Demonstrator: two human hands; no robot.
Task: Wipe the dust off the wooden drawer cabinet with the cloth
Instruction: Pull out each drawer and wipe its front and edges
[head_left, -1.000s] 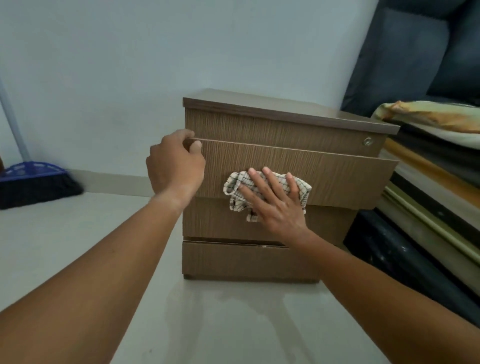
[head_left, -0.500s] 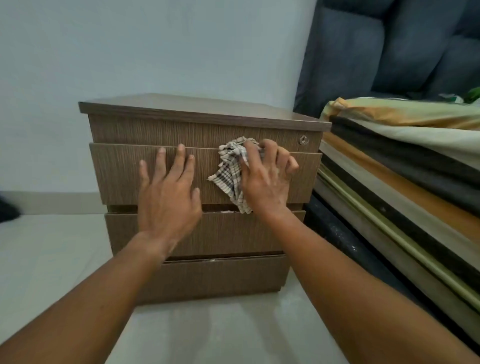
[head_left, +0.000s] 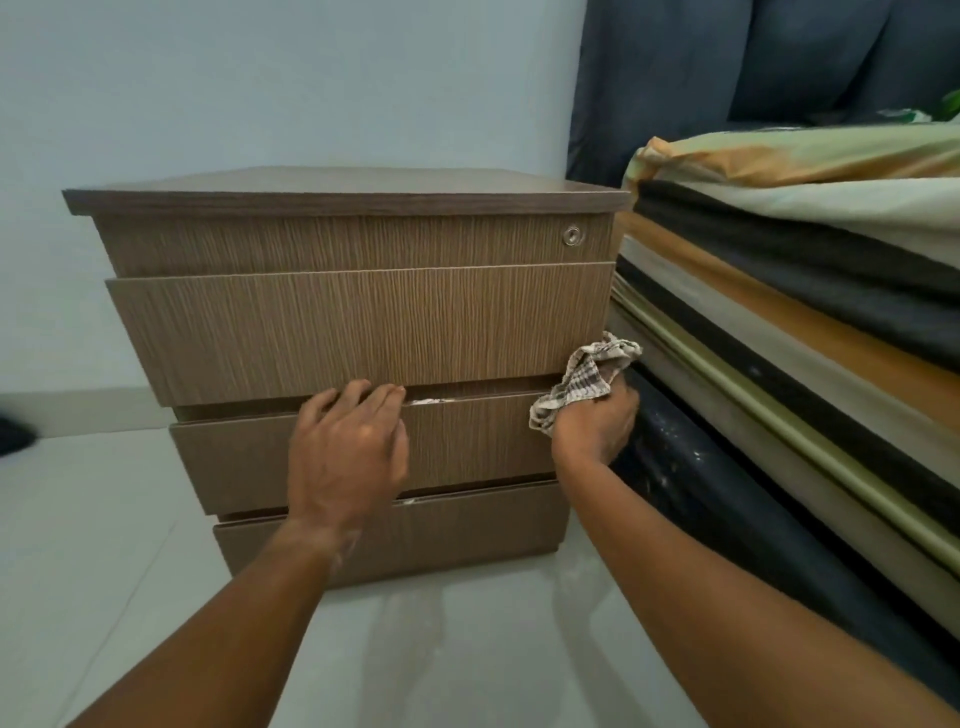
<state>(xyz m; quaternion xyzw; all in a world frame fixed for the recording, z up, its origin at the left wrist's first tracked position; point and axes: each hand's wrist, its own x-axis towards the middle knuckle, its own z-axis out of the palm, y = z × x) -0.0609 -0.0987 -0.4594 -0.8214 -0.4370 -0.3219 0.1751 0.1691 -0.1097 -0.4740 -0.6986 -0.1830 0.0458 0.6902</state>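
Note:
The wooden drawer cabinet (head_left: 353, 332) stands on the floor against the wall, with three drawer fronts below a top panel that carries a small lock. My left hand (head_left: 345, 452) lies flat on the middle drawer front, its fingertips at the gap under the upper drawer. My right hand (head_left: 595, 428) grips a bunched checked cloth (head_left: 584, 376) at the cabinet's right front corner, level with that same gap. Part of the right hand is hidden behind the cloth.
A bed (head_left: 810, 332) with stacked mattresses and striped bedding stands close against the cabinet's right side, leaving only a narrow slot. A dark padded headboard (head_left: 727, 67) rises behind it. Pale tiled floor (head_left: 93, 545) spreads to the left and front. A dark object shows at the far left edge.
My right hand carried the cloth from the upper drawer's top edge down and right to the cabinet's right corner. My left hand slid down from the upper drawer front onto the middle one.

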